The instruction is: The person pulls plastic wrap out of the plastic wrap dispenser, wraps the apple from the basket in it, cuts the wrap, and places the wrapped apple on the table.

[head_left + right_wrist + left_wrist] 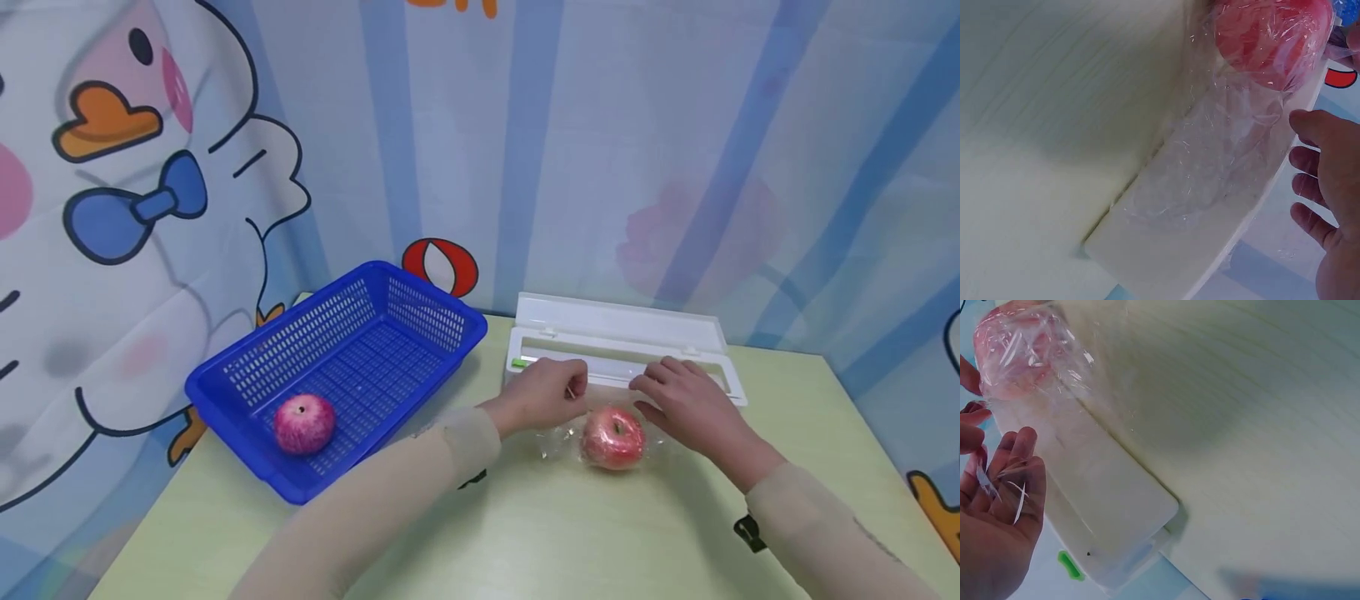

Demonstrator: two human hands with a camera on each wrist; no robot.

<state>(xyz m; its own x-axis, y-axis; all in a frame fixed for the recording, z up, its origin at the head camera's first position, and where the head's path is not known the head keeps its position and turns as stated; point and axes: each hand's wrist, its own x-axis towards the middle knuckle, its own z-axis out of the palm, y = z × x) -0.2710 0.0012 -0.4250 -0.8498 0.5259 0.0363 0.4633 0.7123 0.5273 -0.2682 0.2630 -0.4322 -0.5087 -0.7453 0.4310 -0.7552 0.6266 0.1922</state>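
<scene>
An apple (pixel 613 438) lies under clear cling film (pixel 555 440) on the table, in front of a white cling film dispenser (pixel 622 332) whose lid stands raised. My left hand (pixel 542 395) is to the left of this apple, its fingers curled; in the left wrist view they pinch a crumpled edge of film (pixel 1019 487). My right hand (pixel 693 410) is over the dispenser's front edge, right of the apple. In the right wrist view, its thumb and loosely bent fingers (pixel 1310 219) are apart, with no thing visible in their grip. Loose film (pixel 1204 150) spreads over the dispenser's front wall.
At the left stands a blue plastic basket (pixel 427 414) with a second, unwrapped apple (pixel 303 423) in its near end. A green slider (pixel 520 363) sits at the dispenser's left end. A printed cloth backdrop (pixel 585 150) rises behind the pale table (pixel 600 533).
</scene>
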